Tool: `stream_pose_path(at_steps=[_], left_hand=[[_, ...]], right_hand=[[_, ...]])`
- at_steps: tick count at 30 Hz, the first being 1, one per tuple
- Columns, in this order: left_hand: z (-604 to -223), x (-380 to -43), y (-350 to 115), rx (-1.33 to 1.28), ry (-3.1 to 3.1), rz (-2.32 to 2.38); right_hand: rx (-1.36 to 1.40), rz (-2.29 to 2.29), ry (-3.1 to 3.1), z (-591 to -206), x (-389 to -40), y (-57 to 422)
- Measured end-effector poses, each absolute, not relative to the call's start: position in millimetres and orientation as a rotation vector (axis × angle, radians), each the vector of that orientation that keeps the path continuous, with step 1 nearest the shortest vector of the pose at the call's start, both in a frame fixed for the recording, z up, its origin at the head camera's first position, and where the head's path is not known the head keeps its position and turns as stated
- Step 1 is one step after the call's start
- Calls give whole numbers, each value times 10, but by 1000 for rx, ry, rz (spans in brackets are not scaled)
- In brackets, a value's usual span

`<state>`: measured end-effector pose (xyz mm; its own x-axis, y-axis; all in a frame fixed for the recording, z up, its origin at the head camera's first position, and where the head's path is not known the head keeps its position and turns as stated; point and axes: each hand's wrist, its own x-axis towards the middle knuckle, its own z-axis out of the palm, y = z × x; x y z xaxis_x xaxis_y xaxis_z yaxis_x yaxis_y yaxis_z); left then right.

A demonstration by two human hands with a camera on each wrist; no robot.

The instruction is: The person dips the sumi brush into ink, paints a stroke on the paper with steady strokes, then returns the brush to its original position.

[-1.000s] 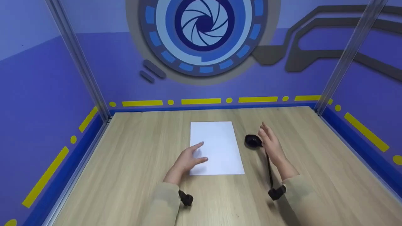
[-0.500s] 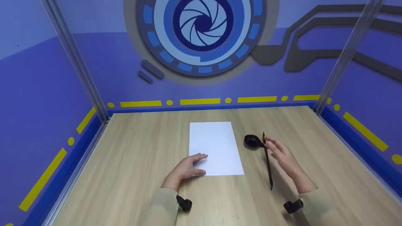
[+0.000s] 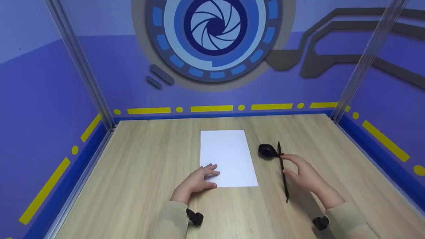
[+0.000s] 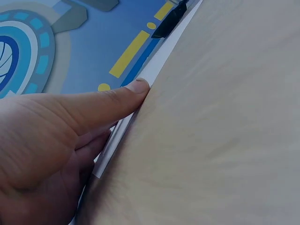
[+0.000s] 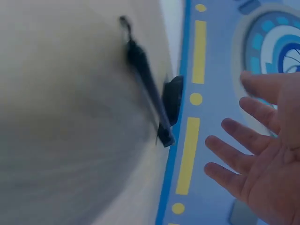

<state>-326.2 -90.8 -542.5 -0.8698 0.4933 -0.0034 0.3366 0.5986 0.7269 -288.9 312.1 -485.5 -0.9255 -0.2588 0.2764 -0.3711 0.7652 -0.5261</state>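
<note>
A white sheet of paper (image 3: 229,154) lies on the wooden table. My left hand (image 3: 196,181) rests on its near left corner, fingers spread; in the left wrist view the thumb (image 4: 115,101) presses at the paper's edge. To the right of the sheet sits a small black ink dish (image 3: 266,151) with a short handle. A dark writing brush (image 3: 284,181) leans across that handle, tip pointing away from me. My right hand (image 3: 308,176) hovers just right of the brush, index finger near the handle; the right wrist view shows its fingers (image 5: 229,154) extended and parted, holding nothing.
The wooden tabletop (image 3: 149,159) is enclosed by blue panels with yellow dashes at the back (image 3: 212,108) and both sides. Metal posts (image 3: 89,73) stand at the rear corners. A black wrist camera (image 3: 195,217) is strapped to the left sleeve, another (image 3: 320,223) to the right.
My left hand has come down onto the paper's near left corner. My right hand has drawn back toward me and to the right from beside the dish, leaving the brush leaning on its handle.
</note>
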Motion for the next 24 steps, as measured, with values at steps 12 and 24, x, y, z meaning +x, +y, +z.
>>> stream_pose_path(at_steps=[12, 24], left_hand=[[-5455, -3261, -925, 709, 2633, 1129], [-5452, -3258, -922, 681, 2616, 1145]], right_hand=[[818, 111, -2649, -5056, -2973, 3251], [1110, -229, -2523, -5151, -3137, 3320]])
